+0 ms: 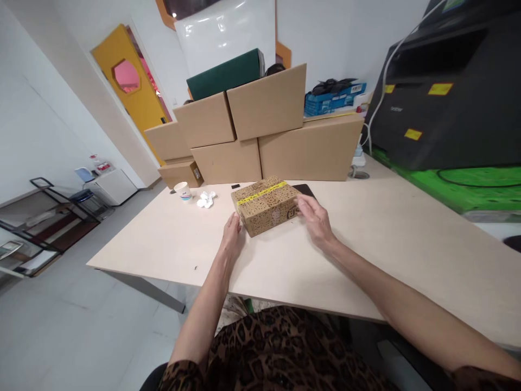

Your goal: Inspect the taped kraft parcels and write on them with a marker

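Note:
A patterned cardboard box (pixel 268 203) with a strip of yellow tape across its top sits on the pale table (pixel 171 233). My left hand (pixel 233 231) is at the box's left end, fingers wrapped round its near left corner. At the right end, my right hand (pixel 315 217) has its fingertips against the side of the box. Behind the box a flat black object (pixel 305 190) partly shows. Left of the box lie crumpled white tissues (pixel 207 199) and a white paper cup (pixel 183 191).
Large cardboard boxes (pixel 301 155) are stacked along the table's back edge, with a dark green box (pixel 226 73) on top. A blue basket (pixel 329 102) rests at their right. A tape roll (pixel 360 174) and a large black printer (pixel 443 114) stand at the right.

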Motion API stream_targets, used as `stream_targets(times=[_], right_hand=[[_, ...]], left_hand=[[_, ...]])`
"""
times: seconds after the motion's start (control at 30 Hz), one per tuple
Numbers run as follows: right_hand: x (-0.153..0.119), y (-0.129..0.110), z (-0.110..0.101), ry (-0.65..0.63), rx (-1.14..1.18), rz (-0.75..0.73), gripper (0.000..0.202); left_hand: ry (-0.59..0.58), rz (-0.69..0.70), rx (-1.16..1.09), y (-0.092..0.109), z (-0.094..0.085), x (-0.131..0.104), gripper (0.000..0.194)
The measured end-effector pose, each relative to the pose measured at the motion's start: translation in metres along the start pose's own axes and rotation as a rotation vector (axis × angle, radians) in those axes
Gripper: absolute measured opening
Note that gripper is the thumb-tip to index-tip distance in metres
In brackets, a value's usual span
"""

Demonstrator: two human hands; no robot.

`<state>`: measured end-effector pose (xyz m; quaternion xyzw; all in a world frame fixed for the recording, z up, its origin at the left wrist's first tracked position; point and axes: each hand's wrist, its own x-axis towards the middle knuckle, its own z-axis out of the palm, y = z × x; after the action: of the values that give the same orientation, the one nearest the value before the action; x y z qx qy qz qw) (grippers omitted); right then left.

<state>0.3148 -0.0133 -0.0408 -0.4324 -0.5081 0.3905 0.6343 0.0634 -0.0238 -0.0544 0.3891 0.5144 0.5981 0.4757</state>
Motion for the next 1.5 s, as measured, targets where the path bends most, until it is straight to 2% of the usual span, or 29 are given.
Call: stream_targets(times=[0.07, 0.2, 0.3, 0.47, 0.63, 0.7, 0.83, 0.93, 1.03, 1.2, 1.27, 1.37, 1.43, 1.5], right_hand=[[0.008, 0.006, -0.003, 0.035, -0.027, 0.015, 0.077], [0.018, 0.019, -0.004, -0.027, 0.036, 0.225, 0.086], [0.018, 0.021, -0.006, -0.030, 0.081, 0.311, 0.077], [0.013, 0.015, -0.005, -0.073, 0.241, 0.337, 0.057], [0.006, 0.011, 0.000, -0.141, 0.408, 0.385, 0.058], [0.004, 0.010, 0.002, -0.160, 0.427, 0.393, 0.059], [0.000, 0.010, 0.005, -0.179, 0.384, 0.385, 0.058], [-0.002, 0.009, 0.006, -0.168, 0.319, 0.360, 0.056], [-0.002, 0.009, 0.006, -0.170, 0.235, 0.332, 0.053], [-0.006, 0.011, 0.010, -0.167, 0.107, 0.318, 0.050], [-0.009, 0.012, 0.012, -0.195, 0.098, 0.305, 0.050], [-0.013, 0.011, 0.014, -0.247, 0.125, 0.286, 0.048], [-0.015, 0.007, 0.015, -0.277, 0.160, 0.292, 0.045], [-0.018, 0.002, 0.015, -0.314, 0.226, 0.303, 0.044]], left_hand=[[-0.059, -0.007, 0.002, 0.000, 0.003, -0.001, 0.054], [-0.134, 0.012, -0.031, 0.002, 0.008, -0.004, 0.056], [-0.166, 0.043, -0.128, 0.005, 0.013, -0.007, 0.064], [-0.158, 0.119, -0.304, 0.017, 0.013, -0.012, 0.076], [-0.093, 0.115, -0.465, 0.030, 0.001, -0.014, 0.088], [-0.072, 0.120, -0.554, 0.034, -0.003, -0.014, 0.083], [-0.056, 0.101, -0.714, 0.041, -0.004, -0.014, 0.048], [-0.014, 0.061, -0.787, 0.044, -0.005, -0.013, 0.035], [-0.023, 0.047, -0.775, 0.044, -0.009, -0.012, 0.033], [-0.156, 0.125, -0.648, 0.037, -0.011, -0.014, 0.027], [-0.279, 0.126, -0.529, 0.034, -0.008, -0.018, 0.036], [-0.466, 0.090, -0.351, 0.032, -0.001, -0.024, 0.060], [-0.490, 0.082, -0.290, 0.031, 0.003, -0.026, 0.068], [-0.438, 0.072, -0.294, 0.031, 0.006, -0.027, 0.071]])
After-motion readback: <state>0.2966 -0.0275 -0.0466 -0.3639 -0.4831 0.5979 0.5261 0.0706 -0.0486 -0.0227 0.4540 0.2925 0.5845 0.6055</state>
